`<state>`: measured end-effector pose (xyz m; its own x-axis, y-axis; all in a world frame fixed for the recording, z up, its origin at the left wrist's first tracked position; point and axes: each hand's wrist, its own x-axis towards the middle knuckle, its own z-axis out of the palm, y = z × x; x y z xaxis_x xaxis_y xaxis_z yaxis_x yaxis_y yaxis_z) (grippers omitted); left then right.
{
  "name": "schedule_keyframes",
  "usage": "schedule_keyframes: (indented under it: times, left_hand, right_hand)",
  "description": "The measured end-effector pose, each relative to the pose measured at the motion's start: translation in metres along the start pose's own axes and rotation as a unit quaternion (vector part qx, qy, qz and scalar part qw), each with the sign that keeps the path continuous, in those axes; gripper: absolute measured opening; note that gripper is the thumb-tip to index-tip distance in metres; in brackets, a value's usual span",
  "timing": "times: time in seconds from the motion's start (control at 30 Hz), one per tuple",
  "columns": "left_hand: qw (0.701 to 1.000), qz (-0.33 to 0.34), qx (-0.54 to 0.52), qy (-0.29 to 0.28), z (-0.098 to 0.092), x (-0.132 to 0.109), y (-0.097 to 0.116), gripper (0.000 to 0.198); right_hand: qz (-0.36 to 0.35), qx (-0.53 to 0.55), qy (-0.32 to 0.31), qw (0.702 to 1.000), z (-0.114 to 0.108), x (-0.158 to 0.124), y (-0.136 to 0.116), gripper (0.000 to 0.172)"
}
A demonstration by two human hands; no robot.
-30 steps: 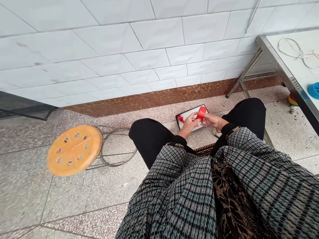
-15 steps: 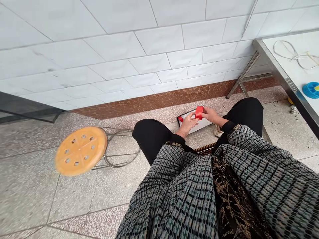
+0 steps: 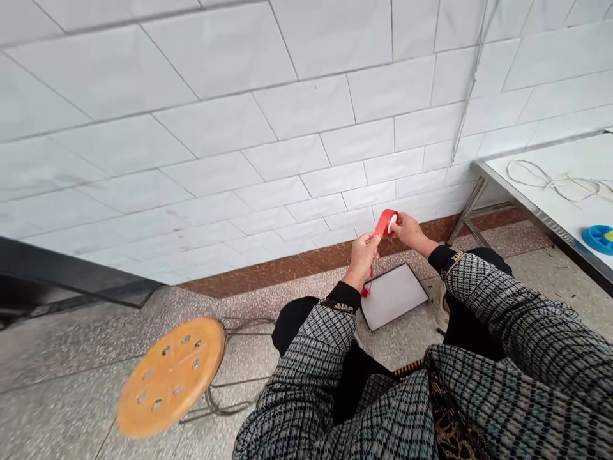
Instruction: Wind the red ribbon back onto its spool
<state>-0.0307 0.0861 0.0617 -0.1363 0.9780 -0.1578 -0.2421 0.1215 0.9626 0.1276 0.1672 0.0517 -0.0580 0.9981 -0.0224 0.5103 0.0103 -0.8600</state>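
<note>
My right hand [image 3: 407,231] grips a roll of red tape [image 3: 388,223] held up in front of the tiled wall. My left hand [image 3: 363,254] pinches the tape's loose end, and a red strip [image 3: 368,285] hangs down from it. Below the hands a white panel with a dark border [image 3: 393,295] lies flat on the floor between my knees. Both arms wear checked sleeves with black cuffs.
An orange round stool [image 3: 170,375] with a wire frame stands on the floor at the left. A steel table [image 3: 536,207] at the right carries white cords [image 3: 550,179] and a blue dish [image 3: 598,238]. A dark glass edge [image 3: 57,275] juts out at the far left.
Both hands have risen from the white panel on the floor to chest height with the red tape. The roll turned, and a strip now hangs from the left hand.
</note>
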Motion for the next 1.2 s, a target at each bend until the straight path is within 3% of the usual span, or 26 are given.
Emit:
schedule_keyframes:
  times: [0.13, 0.23, 0.4, 0.6, 0.7, 0.9, 1.07, 1.2]
  left_hand:
    - [0.997, -0.011, -0.068, -0.044, -0.002, 0.017, 0.015, 0.043]
    - [0.994, -0.017, -0.071, -0.077, 0.001, 0.024, 0.013, 0.046]
    - [0.998, -0.008, -0.007, -0.058, 0.012, 0.03, 0.0, 0.044]
    - [0.996, -0.005, 0.033, -0.078, 0.014, 0.029, -0.001, 0.041]
    - [0.998, -0.001, 0.013, -0.057, 0.012, 0.026, 0.002, 0.04]
    - [0.998, -0.006, 0.007, -0.066, 0.01, 0.017, 0.002, 0.044]
    - [0.996, -0.016, 0.036, -0.081, 0.011, 0.017, -0.008, 0.049]
    - [0.995, 0.001, 0.086, -0.052, 0.013, 0.021, -0.016, 0.045]
  right_hand:
    - [0.003, 0.042, 0.01, 0.999, 0.002, 0.018, 0.0, 0.015]
    - [0.043, 0.108, 0.001, 0.993, 0.008, 0.024, 0.007, 0.013]
    - [0.12, 0.203, -0.034, 0.971, 0.016, 0.03, 0.014, 0.006]
    - [0.128, 0.193, -0.01, 0.973, 0.01, 0.032, 0.02, 0.009]
    - [0.123, 0.219, -0.033, 0.967, 0.008, 0.03, 0.022, 0.009]
    - [0.124, 0.278, -0.067, 0.95, 0.0, 0.015, 0.012, 0.008]
    - [0.166, 0.348, -0.125, 0.914, -0.006, 0.0, 0.0, 0.02]
    - [0.213, 0.411, -0.172, 0.869, -0.008, -0.006, -0.004, 0.023]
